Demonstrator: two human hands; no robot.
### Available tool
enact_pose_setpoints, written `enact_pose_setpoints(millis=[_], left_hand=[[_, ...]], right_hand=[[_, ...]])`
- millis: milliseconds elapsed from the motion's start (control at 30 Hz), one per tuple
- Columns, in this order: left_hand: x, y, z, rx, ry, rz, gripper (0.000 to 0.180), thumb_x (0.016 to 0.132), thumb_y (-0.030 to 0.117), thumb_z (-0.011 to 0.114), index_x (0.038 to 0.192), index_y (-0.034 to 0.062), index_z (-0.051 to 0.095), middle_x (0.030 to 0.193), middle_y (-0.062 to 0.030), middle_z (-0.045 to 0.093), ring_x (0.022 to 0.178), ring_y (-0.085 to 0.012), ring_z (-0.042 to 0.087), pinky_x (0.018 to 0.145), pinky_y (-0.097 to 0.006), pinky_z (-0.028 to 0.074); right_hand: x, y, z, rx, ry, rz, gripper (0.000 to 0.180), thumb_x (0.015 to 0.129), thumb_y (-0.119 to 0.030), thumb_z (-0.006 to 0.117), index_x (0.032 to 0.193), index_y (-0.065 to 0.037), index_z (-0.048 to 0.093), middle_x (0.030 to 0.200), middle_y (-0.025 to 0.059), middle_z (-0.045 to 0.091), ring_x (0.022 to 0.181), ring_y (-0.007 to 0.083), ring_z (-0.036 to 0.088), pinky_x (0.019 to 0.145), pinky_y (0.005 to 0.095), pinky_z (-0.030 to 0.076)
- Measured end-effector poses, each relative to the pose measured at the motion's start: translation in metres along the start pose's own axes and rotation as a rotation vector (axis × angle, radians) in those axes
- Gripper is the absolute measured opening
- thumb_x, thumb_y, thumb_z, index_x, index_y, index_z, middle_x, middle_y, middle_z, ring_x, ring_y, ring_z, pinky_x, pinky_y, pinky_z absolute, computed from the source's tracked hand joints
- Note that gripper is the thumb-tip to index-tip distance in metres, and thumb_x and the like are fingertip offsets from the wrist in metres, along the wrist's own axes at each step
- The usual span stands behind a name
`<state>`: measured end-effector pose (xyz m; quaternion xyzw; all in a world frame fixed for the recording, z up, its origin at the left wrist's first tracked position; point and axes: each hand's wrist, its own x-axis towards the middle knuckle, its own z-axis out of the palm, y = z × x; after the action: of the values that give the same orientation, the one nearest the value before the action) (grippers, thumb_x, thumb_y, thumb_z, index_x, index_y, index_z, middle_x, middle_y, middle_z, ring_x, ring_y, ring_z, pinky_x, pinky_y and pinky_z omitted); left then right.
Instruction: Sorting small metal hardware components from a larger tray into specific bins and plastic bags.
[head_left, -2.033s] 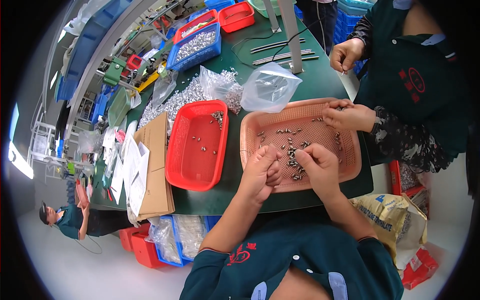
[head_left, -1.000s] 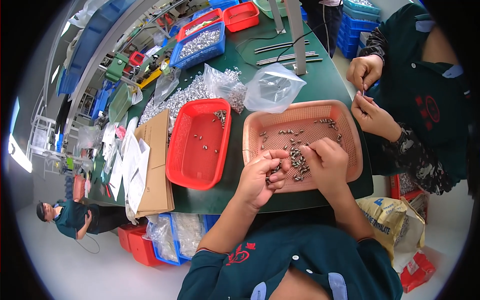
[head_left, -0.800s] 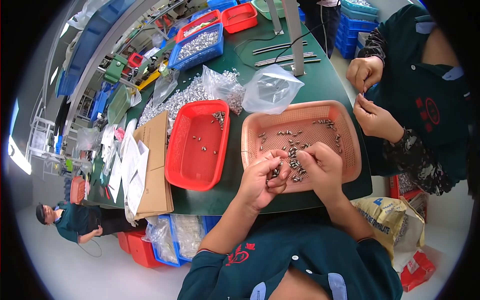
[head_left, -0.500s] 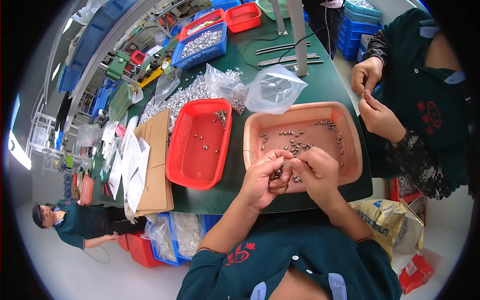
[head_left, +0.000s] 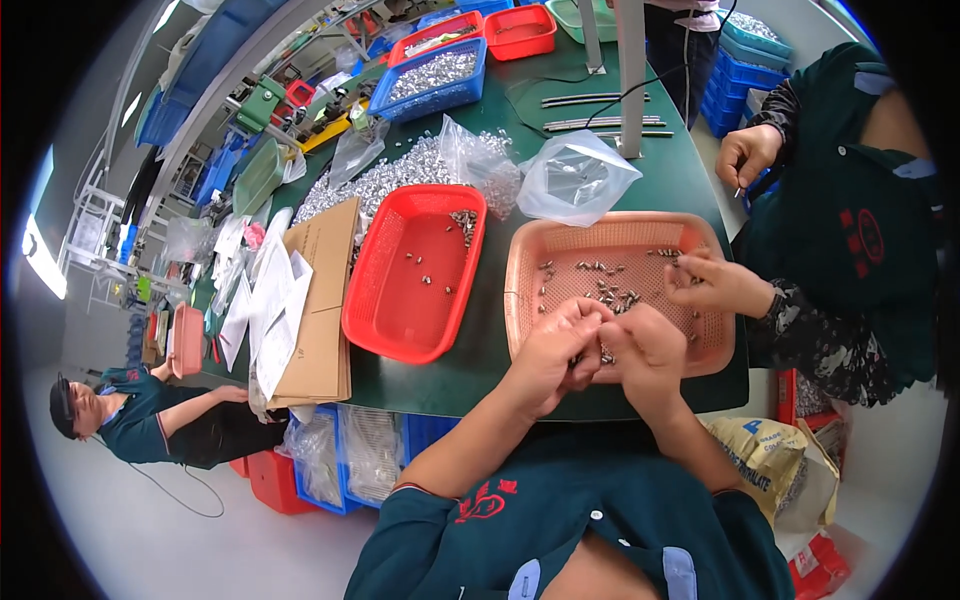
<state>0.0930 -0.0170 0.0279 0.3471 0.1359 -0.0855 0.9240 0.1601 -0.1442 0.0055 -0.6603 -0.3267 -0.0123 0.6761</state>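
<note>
My left hand is curled over the near edge of a peach mesh basket, with small metal fittings partly showing in its fingers. Fingertips touching it, my right hand is closed in a pinch, and what it pinches is hidden. Scattered across the basket floor lie several more small cylindrical metal fittings. To the left, a red basket holds a small heap of similar pieces in its far right corner and a few loose ones.
A co-worker's hand reaches over the basket's right side; their other hand holds a thin pin. Beyond are a clear plastic bag, heaped shiny parts and a metal post. Cardboard and papers lie left.
The co-worker's nearer hand has left their other hand and come over the peach basket. My hands have drawn closer together at the fingertips. The whole view has shifted slightly.
</note>
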Motion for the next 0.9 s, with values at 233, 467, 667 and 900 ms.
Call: enact_pose_setpoints(millis=[233, 467, 667, 900], left_hand=[[0.002, 0.001, 0.006, 0.203, 0.115, 0.031, 0.023, 0.094, 0.030, 0.050, 0.100, 0.0075, 0.048, 0.053, 0.0003, 0.042, 0.040, -0.0053, 0.031, 0.038, -0.019, 0.022], [0.009, 0.003, -0.006, 0.480, 0.331, 0.227, 0.028, 0.094, 0.035, 0.048, 0.086, 0.0092, 0.044, 0.053, 0.0036, 0.035, 0.041, -0.0039, 0.028, 0.038, -0.019, 0.020], [0.003, 0.014, -0.006, -0.051, 0.157, -0.096, 0.035, 0.097, 0.036, 0.038, 0.095, 0.0028, 0.050, 0.066, -0.0028, 0.046, 0.045, -0.0046, 0.031, 0.040, -0.018, 0.024], [-0.003, 0.009, -0.005, -0.038, 0.069, -0.042, 0.024, 0.096, 0.025, 0.042, 0.101, 0.0026, 0.049, 0.071, -0.0060, 0.053, 0.044, -0.0049, 0.031, 0.039, -0.018, 0.024]], right_hand=[[-0.003, 0.006, -0.002, 0.309, 0.016, 0.333, 0.013, 0.084, -0.007, 0.062, 0.074, 0.001, 0.059, 0.060, 0.0015, 0.048, 0.057, 0.0077, 0.045, 0.052, 0.0231, 0.035], [0.009, 0.001, -0.018, -0.187, 0.087, 0.049, 0.013, 0.081, -0.005, 0.065, 0.073, 0.002, 0.059, 0.060, 0.0041, 0.049, 0.054, 0.0090, 0.045, 0.049, 0.0245, 0.035], [0.007, -0.006, -0.017, -0.129, 0.098, 0.084, 0.013, 0.081, -0.005, 0.065, 0.072, 0.002, 0.058, 0.060, 0.0055, 0.049, 0.054, 0.0109, 0.045, 0.049, 0.0256, 0.035], [0.003, -0.007, -0.008, 0.035, 0.041, 0.075, 0.012, 0.080, -0.004, 0.065, 0.072, 0.001, 0.058, 0.061, 0.0058, 0.048, 0.054, 0.0114, 0.045, 0.049, 0.0257, 0.035]])
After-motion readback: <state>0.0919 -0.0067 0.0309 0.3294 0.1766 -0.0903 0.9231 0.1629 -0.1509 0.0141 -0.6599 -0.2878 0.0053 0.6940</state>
